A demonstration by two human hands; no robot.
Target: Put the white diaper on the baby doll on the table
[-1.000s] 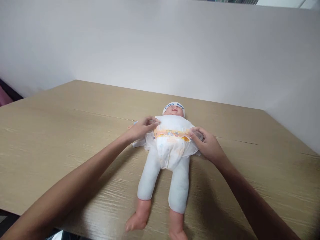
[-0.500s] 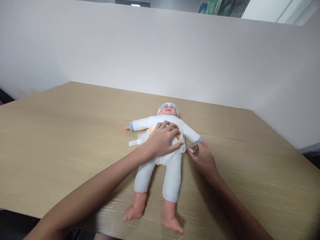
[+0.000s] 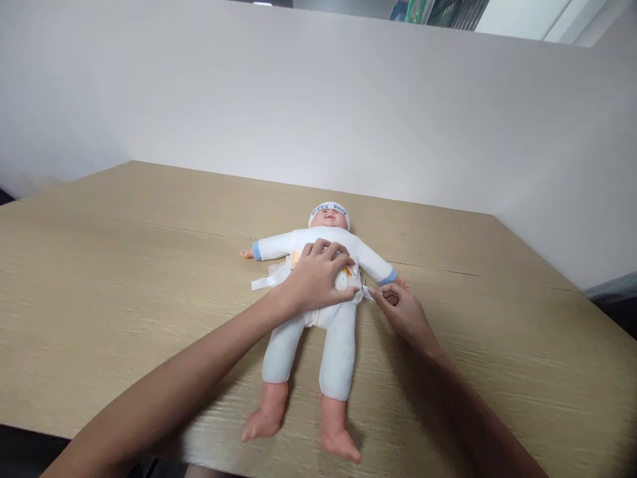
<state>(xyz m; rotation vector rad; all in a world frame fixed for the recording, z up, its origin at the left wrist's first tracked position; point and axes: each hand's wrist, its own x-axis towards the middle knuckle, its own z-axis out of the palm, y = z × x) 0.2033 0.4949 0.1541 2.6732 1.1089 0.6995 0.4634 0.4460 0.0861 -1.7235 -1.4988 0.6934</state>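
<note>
A baby doll (image 3: 281,358) in a white suit with blue cuffs and a printed headband lies on its back, head away from me. A white diaper (image 3: 318,317) is around its hips, its front partly hidden under my left hand (image 3: 321,275). That hand lies over the doll's belly with fingers apart, pressing on the diaper front. Beside the doll's hip, my right hand (image 3: 395,302) pinches the diaper's white tab (image 3: 369,293) between thumb and index finger. The opposite tab (image 3: 263,283) sticks out loose over the table to the left.
The wooden table (image 3: 149,292) has a thin seam running across it behind the doll's arms. A pale partition wall (image 3: 318,113) rises at the table's far edge. Over its top, green and dark items (image 3: 418,10) show at the upper right.
The right thumb and finger have shifted slightly, and more of the pinched tab shows between them and the diaper. My left hand stays on the belly. The view has shifted a little.
</note>
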